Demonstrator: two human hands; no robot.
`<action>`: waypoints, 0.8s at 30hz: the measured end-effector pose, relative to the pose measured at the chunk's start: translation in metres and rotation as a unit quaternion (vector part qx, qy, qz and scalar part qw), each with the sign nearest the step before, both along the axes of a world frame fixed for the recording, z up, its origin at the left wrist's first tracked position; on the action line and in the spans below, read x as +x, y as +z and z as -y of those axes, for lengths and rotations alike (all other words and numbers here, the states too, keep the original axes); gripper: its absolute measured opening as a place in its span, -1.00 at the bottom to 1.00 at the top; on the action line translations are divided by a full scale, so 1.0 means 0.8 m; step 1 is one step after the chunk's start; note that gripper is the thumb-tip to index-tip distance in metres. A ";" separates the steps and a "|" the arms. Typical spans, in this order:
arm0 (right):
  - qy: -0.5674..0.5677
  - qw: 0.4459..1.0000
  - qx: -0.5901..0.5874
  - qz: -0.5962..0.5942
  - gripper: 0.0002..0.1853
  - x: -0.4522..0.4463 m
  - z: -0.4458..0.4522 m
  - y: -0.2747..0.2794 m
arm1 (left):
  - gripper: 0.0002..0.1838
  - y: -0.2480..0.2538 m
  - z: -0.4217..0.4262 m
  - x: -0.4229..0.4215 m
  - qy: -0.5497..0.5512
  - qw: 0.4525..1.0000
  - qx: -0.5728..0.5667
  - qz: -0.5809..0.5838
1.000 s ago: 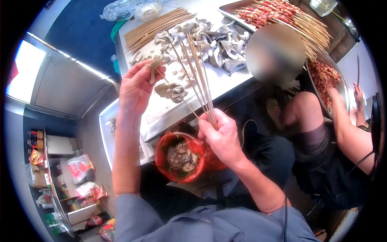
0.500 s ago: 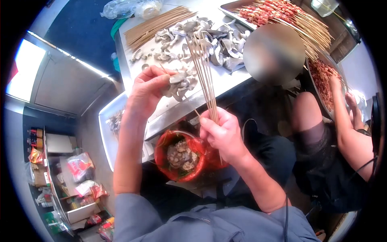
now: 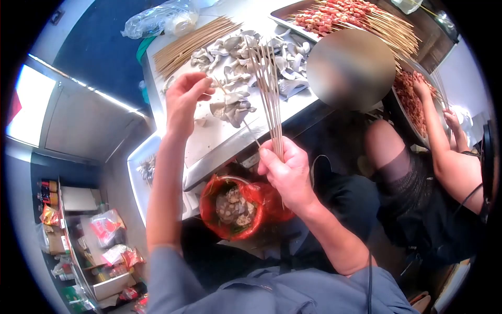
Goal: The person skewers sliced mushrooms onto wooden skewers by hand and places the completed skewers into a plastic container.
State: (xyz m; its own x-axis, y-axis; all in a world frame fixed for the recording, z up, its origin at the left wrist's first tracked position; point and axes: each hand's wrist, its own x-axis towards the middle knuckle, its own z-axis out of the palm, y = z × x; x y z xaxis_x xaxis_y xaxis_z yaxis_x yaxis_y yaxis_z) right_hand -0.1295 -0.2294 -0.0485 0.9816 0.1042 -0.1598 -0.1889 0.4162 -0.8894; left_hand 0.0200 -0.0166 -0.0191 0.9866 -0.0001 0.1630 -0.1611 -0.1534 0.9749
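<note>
My right hand (image 3: 286, 166) is closed around a bundle of bamboo skewers (image 3: 269, 97) that point up and away. One skewer leans left from this hand, with grey oyster mushroom pieces (image 3: 231, 111) threaded near its tip. My left hand (image 3: 188, 102) is just left of that tip, fingers loosely bent and a little apart, with nothing visible in them. On the white table beyond lie loose oyster mushrooms (image 3: 235, 52). A pile of bare skewers (image 3: 196, 44) is at the table's far left.
Below my hands stands a bucket lined with a red bag (image 3: 212, 220). A white tub (image 3: 137, 180) with mushroom skewers is at left. Meat skewers lie on a tray (image 3: 282, 20) at the back. At right, another person's hand (image 3: 422, 86) reaches into a meat tray (image 3: 405, 123).
My left hand has let go of the mushroom pieces and moved up and left. They now hang on the leaning skewer. My right hand keeps its grip. The view has shifted slightly.
</note>
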 end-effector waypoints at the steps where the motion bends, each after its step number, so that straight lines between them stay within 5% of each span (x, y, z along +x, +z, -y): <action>1: -0.003 1.000 -0.005 -0.005 -0.90 0.001 0.001 0.001 | -0.72 0.001 0.005 0.016 -0.001 1.000 0.000 0.001; 3: -0.010 1.000 -0.007 0.006 -0.90 0.002 0.000 -0.002 | -0.70 0.000 0.016 0.044 0.045 0.974 0.223 -0.001; 7: -0.019 1.000 0.003 0.012 -0.90 0.003 0.000 -0.003 | -0.68 -0.016 0.027 0.086 0.032 0.940 0.340 -0.020; 11: -0.019 1.000 0.000 0.005 -0.90 0.004 0.002 -0.001 | -0.76 -0.006 0.029 0.073 0.026 0.953 0.301 0.024; 17: -0.013 1.000 -0.014 0.018 -0.90 -0.001 -0.002 -0.002 | -0.79 0.003 0.014 0.017 0.028 0.997 -0.046 0.049; 24: 0.014 0.999 -0.043 0.021 -0.89 -0.006 -0.013 -0.003 | -0.83 0.001 0.000 -0.032 0.015 0.976 -0.215 0.006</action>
State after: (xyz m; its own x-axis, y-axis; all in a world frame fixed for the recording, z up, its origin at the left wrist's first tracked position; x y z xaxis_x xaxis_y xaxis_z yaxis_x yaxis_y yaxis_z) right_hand -0.1341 -0.2193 -0.0507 0.9846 0.1199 -0.1273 -0.1608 0.3337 -0.9289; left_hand -0.0056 -0.0166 -0.0180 0.9831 0.0995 0.1540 -0.1753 0.2654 0.9481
